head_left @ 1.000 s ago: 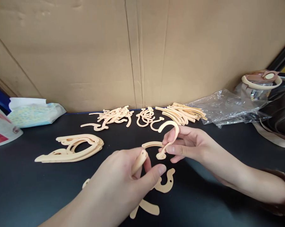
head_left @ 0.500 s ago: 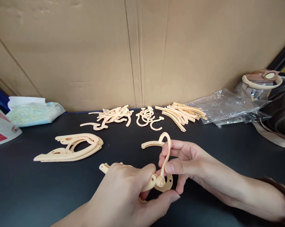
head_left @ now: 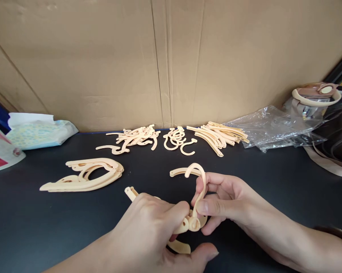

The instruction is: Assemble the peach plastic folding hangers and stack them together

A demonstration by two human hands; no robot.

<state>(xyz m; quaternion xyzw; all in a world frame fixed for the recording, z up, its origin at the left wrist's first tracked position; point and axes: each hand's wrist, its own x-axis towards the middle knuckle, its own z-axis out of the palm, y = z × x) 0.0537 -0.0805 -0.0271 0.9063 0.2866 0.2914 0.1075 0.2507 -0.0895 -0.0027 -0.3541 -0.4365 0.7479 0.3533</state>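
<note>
Because the 2 rounded ends meet only at a small overlap, a slight twist of either wrist could, I judge, slip them apart or drop a piece onto the loose piece (head_left: 180,247) lying below on the table (head_left: 31,227). The right hand (head_left: 222,201) has its grip pinching the shank of the hook piece (head_left: 199,182) between thumb and forefinger. The left hand (head_left: 153,227) is closed around the curved strip (head_left: 131,192), whose far end pokes out to the left. Held just above the table's near middle, the hook piece has a near-upright long axis, its curl on top bending left and its eyelet end pointing down against the strip's end.

Cream hook piece (head_left: 198,185); black table (head_left: 46,220).
</note>
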